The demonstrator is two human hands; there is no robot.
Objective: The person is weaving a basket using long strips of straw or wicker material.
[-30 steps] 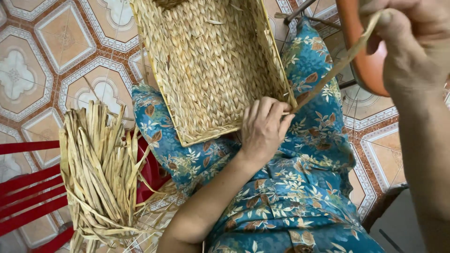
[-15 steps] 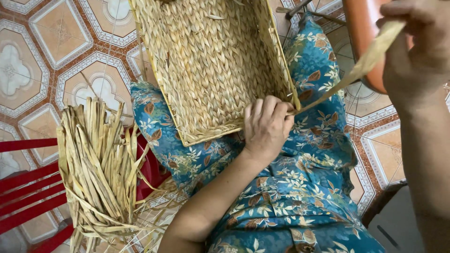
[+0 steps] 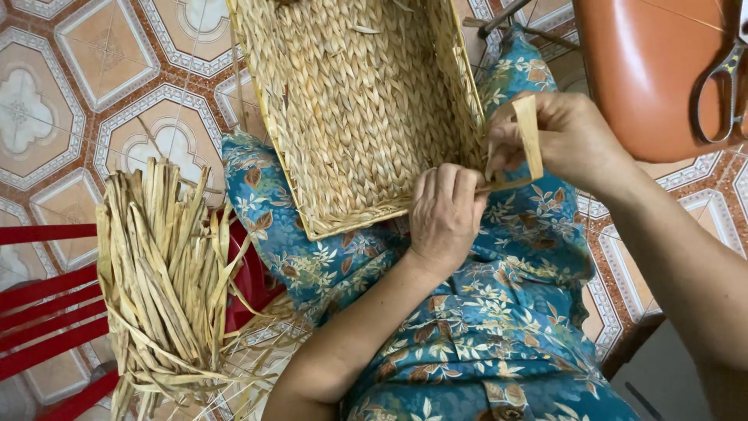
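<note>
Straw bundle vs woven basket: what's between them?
Head view: between the straw bundle and the woven basket lie the patterned floor tiles and the person's blue floral-clad leg.

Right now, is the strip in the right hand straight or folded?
Folded. The straw strip bends into a loop in the right hand, beside the woven basket.
</note>
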